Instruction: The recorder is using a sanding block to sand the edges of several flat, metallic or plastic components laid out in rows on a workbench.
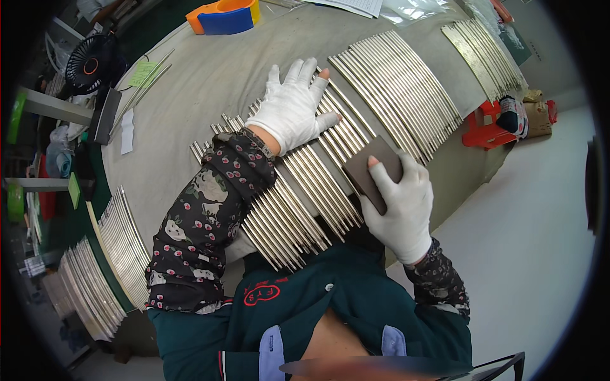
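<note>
My left hand [293, 106], in a white glove with cut fingertips, lies flat with fingers spread on a row of long shiny metal strips [298, 190] laid side by side on the grey cloth-covered table [210, 76]. My right hand [401, 203], also gloved, grips a dark brown sanding block [368, 166] and presses it on the near-right end of the same strips.
A second batch of metal strips [397, 89] lies to the right, a third batch [484, 57] at the far right, and further stacks of strips [117, 244] sit at the left edge. A small black fan [92, 62], an orange-and-blue tool [223, 16] and a red stool [486, 126] stand around.
</note>
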Demonstrator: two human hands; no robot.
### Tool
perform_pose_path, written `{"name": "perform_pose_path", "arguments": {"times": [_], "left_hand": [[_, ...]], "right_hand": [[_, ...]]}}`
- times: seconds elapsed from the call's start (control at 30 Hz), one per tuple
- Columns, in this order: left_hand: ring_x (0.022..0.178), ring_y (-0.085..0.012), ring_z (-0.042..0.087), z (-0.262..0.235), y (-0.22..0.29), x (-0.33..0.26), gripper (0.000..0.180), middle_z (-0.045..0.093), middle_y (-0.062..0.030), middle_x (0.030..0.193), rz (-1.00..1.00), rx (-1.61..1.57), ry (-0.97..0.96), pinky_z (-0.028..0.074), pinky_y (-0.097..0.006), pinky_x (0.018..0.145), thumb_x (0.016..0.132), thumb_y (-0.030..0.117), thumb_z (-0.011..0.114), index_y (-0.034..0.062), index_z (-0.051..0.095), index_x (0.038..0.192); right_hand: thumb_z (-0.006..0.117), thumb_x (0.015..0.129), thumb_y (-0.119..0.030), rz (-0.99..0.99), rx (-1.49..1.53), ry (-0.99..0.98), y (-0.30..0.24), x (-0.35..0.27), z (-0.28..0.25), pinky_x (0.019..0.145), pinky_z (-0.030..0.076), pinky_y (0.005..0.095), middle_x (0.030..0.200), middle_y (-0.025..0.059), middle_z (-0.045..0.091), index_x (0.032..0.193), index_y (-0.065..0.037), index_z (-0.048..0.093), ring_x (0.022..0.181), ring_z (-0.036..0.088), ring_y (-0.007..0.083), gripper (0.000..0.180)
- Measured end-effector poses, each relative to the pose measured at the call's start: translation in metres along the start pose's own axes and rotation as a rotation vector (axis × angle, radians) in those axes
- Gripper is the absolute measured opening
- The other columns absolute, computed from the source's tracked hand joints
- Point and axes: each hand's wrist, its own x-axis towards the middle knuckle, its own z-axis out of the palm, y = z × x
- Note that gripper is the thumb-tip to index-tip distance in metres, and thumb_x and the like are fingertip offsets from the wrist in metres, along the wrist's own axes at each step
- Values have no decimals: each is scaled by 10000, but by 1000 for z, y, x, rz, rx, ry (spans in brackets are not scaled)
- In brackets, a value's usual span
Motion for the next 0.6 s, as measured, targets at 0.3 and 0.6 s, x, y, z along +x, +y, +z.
{"name": "perform_pose_path", "arguments": {"times": [0.3,0.6], "left_hand": [[1427,-354,231,-2,-1,-3,792,275,-225,1518,-23,-30,13,151,-579,1140,917,575,458,24,324,1470],[1428,-361,233,3,-2,0,808,268,-235,1520,-15,-25,16,147,-566,1144,922,591,442,16,308,1474]], "right_hand": [[760,663,-226,-42,-41,-12,5,-13,-6,755,473,435,1204,215,470,1226,-157,595,949,523,366,591],[772,612,-163,32,64,-21,10,-29,-18,841,452,454,1205,215,488,1183,-134,621,1007,510,385,591]]}}
